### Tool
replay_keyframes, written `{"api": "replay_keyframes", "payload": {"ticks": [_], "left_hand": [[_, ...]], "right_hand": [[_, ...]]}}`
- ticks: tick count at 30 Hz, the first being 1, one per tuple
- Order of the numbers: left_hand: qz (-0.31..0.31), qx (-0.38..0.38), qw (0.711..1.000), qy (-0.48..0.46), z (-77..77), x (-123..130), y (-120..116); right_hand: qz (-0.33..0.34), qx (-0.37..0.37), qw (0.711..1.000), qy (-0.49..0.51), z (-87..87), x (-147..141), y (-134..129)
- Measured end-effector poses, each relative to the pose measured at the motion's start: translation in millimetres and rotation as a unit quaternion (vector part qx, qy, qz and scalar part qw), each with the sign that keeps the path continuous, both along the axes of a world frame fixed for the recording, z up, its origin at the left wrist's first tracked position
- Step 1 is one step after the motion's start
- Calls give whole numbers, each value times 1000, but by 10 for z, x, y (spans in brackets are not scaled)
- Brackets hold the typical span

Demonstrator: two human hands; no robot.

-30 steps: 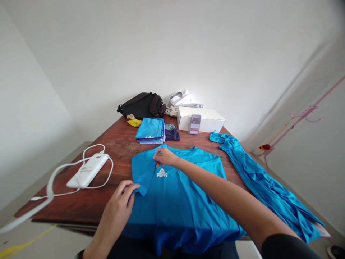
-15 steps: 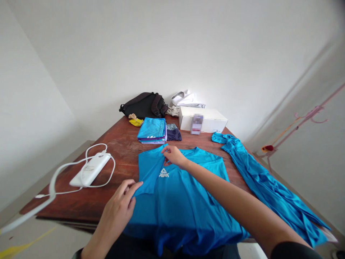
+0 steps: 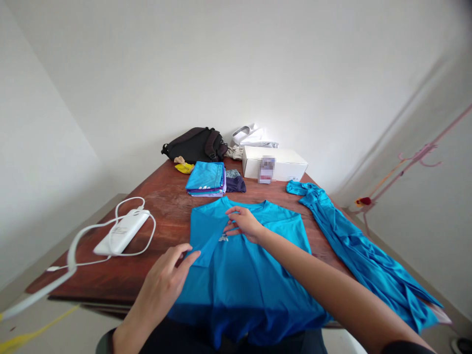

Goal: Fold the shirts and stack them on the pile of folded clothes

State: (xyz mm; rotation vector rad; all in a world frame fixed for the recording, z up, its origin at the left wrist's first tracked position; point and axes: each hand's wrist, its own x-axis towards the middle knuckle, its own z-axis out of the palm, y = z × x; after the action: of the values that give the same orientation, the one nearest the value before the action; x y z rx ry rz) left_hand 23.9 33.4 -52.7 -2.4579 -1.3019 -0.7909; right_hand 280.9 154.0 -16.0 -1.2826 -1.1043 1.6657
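Observation:
A blue T-shirt (image 3: 254, 275) lies spread over the near part of the table, its lower end hanging off the front edge. Its left side is folded inward, with the sleeve flap (image 3: 206, 236) flat on the chest and partly covering a white logo (image 3: 223, 238). My left hand (image 3: 167, 273) is at the lower outer corner of that flap, thumb and forefinger apart at the cloth. Just over the flap's inner edge, below the collar, my right hand (image 3: 245, 223) has its fingers spread and holds nothing.
On the wooden table (image 3: 162, 196), a stack of folded clothes (image 3: 205, 177) stands behind the shirt. A white power bank (image 3: 123, 231) with cables lies left, another blue garment (image 3: 350, 246) right. A black backpack (image 3: 195, 142) and white box (image 3: 276, 162) are at the back.
My right hand has let go of the flap's upper edge and shifted slightly down and right. The flap now lies flatter, covering more of the logo. My left thumb and forefinger have parted.

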Motion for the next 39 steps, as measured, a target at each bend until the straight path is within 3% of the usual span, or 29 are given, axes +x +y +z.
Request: {"api": "replay_keyframes", "payload": {"ticks": [5, 11, 16, 20, 22, 25, 30, 34, 39], "left_hand": [[-88, 17, 995, 37, 102, 89, 112], [-135, -56, 987, -62, 78, 81, 78], [-130, -154, 980, 7, 54, 24, -34], [-127, -192, 972, 43, 201, 30, -2], [-114, -202, 972, 31, 307, 78, 155], [-107, -214, 971, 7, 417, 201, 583], [-172, -241, 955, 0, 376, 456, 1330], [-208, -264, 942, 2, 287, 671, 1564], [-235, -289, 928, 8, 265, 848, 1616]], "right_hand": [[-2, -9, 1000, 13, 55, -65, 9], [37, 67, 988, -133, -69, 17, -2], [123, 176, 923, -318, -134, 163, -55], [135, 251, 875, -392, -156, 182, -93], [115, 284, 855, -419, -137, 191, -81], [54, 325, 830, -451, -40, 331, -11], [-32, 347, 799, -491, 140, 1017, 128], [26, 345, 786, -512, 58, 1559, 73], [94, 406, 770, -482, -186, 1763, -116]]}}
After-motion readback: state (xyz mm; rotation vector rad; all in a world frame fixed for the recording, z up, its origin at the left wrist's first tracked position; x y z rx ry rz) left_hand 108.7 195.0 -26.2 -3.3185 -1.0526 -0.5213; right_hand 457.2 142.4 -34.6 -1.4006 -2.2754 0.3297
